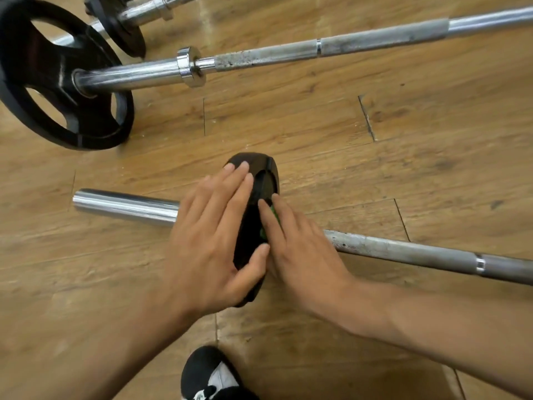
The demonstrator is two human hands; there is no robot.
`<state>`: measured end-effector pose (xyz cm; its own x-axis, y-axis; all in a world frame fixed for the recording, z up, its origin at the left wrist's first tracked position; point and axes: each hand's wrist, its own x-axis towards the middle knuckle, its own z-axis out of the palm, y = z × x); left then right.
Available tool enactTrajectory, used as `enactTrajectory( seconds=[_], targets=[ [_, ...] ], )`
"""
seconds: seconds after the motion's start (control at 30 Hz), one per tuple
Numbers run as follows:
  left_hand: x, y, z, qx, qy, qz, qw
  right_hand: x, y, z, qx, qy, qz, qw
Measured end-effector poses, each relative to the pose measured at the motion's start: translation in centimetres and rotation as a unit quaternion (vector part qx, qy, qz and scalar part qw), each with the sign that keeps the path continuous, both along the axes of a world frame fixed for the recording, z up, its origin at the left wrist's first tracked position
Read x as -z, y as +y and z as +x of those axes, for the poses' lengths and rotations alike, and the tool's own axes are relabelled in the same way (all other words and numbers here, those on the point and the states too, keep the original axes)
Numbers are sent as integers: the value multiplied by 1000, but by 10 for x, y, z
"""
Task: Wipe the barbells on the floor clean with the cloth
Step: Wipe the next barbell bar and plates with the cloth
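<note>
Black-and-white shoe (pixel 207 373) foreground; left hand (pixel 210 235) fingers (pixel 230 192) flat, together on small black round weight plate (pixel 251 161); right hand (pixel 302 255) fingers (pixel 271 223) straight, pressing green cloth (pixel 275 213); steel barbells (pixel 375 43) cross scuffed wooden floor (pixel 317 116).

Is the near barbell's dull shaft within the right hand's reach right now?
Likely yes: the right hand presses the green cloth against the small plate right beside that shaft, and nothing covers it.

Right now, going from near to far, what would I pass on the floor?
Black-and-white shoe → small black weight plate on the near barbell → middle barbell with its big black plate → far barbell.
</note>
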<state>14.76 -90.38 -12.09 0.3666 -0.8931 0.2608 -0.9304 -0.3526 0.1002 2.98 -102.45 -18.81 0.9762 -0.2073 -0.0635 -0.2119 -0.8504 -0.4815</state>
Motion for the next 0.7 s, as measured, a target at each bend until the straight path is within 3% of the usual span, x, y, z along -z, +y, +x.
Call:
enactTrajectory(
  seconds=[0.13, 0.27, 0.47, 0.7],
  targets=[
    [5, -11, 8, -17, 28, -12, 999, 2, -26, 17, 7, -34, 53, 998],
    [0, -31, 31, -27, 93, -29, 995, 4, -34, 26, 37, -50, 25, 998],
    [10, -40, 42, -9, 120, -57, 991, 14, -40, 42, 62, -86, -28, 994],
    [14, -44, 52, 22, 142, -65, 987, 6, -49, 46, 83, -144, -9, 986]
  ],
)
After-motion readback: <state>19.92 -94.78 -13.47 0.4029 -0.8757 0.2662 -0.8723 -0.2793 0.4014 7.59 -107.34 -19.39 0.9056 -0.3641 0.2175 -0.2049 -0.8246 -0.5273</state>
